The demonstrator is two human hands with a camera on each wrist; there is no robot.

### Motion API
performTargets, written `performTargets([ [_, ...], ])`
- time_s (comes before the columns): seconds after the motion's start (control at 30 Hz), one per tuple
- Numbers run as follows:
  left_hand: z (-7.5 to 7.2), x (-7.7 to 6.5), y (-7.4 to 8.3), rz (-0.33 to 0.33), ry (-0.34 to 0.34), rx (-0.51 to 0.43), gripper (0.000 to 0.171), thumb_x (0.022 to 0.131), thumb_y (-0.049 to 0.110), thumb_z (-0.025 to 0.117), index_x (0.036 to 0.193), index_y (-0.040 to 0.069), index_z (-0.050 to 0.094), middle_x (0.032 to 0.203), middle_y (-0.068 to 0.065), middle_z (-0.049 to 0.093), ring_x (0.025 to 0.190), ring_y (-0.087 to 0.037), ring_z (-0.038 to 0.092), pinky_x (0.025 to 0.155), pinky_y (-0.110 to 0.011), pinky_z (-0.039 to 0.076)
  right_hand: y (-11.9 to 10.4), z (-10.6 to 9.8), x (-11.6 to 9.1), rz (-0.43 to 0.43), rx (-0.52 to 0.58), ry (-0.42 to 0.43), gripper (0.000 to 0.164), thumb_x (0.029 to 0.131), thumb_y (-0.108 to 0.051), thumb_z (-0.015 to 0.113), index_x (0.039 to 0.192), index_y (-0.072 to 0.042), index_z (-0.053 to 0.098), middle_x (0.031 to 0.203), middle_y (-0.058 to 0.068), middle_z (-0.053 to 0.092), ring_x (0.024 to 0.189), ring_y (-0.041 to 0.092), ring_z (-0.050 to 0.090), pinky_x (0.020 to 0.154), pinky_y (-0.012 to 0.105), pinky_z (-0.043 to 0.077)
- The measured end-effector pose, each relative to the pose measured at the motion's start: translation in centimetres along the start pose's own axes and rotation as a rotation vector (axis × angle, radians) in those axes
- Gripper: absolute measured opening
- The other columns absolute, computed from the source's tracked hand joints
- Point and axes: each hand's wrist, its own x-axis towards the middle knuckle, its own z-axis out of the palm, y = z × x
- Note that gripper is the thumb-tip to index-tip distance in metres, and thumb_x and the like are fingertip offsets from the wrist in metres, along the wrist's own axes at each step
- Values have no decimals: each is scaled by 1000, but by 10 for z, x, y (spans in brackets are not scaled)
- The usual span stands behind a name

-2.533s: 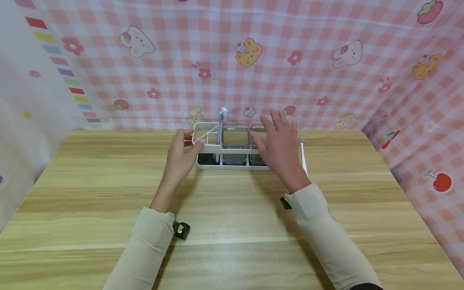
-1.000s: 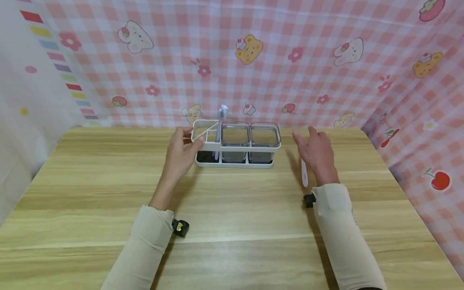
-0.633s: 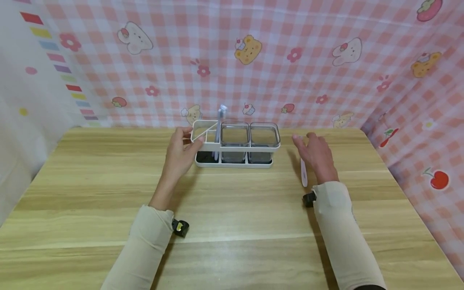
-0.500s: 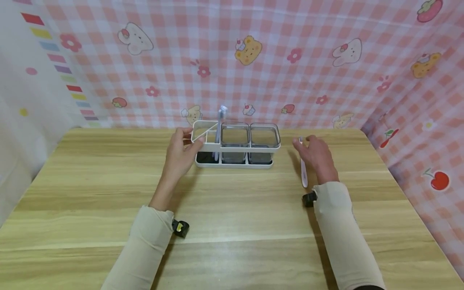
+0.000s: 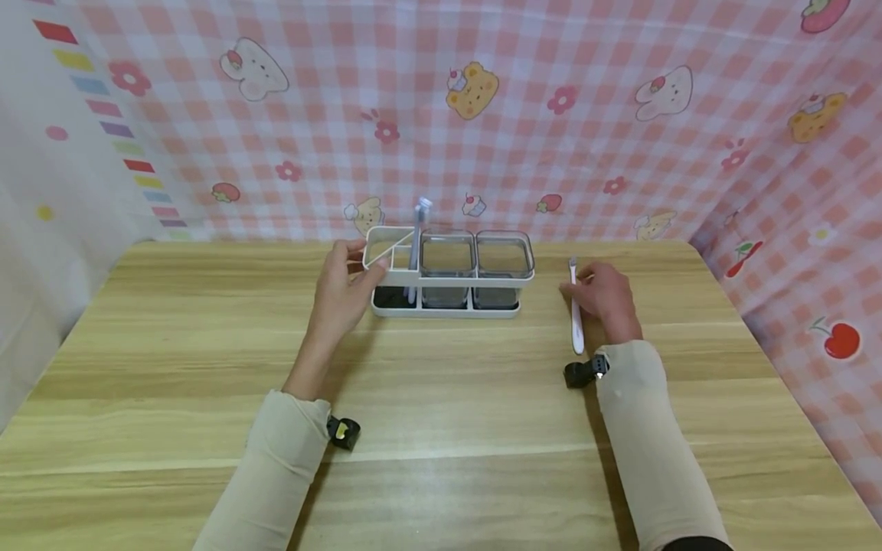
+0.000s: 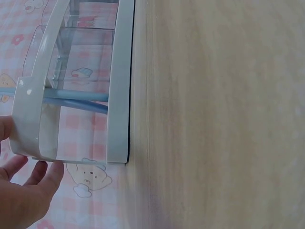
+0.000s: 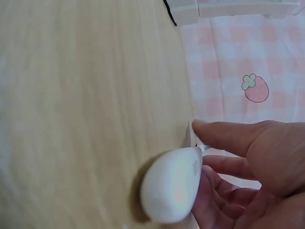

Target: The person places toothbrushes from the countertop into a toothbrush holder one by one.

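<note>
A white toothbrush holder (image 5: 468,283) stands at the back of the table. My left hand (image 5: 340,287) grips its left end, thumb in front and fingers behind, as the left wrist view also shows. Bluish toothbrush handles (image 6: 78,95) stand in its left part; two show in that wrist view. Two clear cups (image 5: 446,256) sit in the other compartments. To the right, a white toothbrush (image 5: 577,329) lies lengthwise on the table. My right hand (image 5: 606,295) has its thumb and fingers about that toothbrush's upper part, apparently pinching it; the contact is partly hidden.
The wood-patterned table (image 5: 441,459) meets a pink checked cloth (image 5: 331,92) just behind the holder. More of this cloth hangs along the right side. Black wrist cameras (image 5: 343,433) are worn on both wrists, over beige sleeves.
My right hand has left the holder's right side, moved right and lowered onto the white toothbrush, its fingers closing in. My left hand has kept its grip on the holder.
</note>
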Motion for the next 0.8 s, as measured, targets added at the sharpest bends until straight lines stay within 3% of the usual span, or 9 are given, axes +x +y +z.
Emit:
performTargets([
  [0.17,0,0,1,5,-1,-8,48,98,15,65,136,-8,47,130,-26,51,116,-33,53,103,-42,50,2,-1,1,-4,13,19,33,93,-19,68,116,5,66,101,20,69,72,20,65,65,29,51],
  [0.3,0,0,2,2,-3,-4,48,98,15,65,136,-8,47,130,-25,51,116,-33,53,103,-42,50,2,-2,1,6,27,18,31,91,-15,67,114,5,69,93,17,72,61,12,63,58,23,50],
  [0.63,0,0,0,-11,-6,3,47,98,16,65,135,-7,47,130,-23,51,116,-33,53,103,-40,50,4,1,2,7,102,55,23,87,-11,66,105,1,72,74,6,70,55,12,62,52,23,50],
  [0.8,0,0,2,-5,-7,4,47,98,15,65,135,-8,47,130,-24,51,116,-34,53,102,-41,51,5,1,2,30,200,78,28,88,-11,64,112,2,71,85,11,72,55,11,63,53,24,53],
])
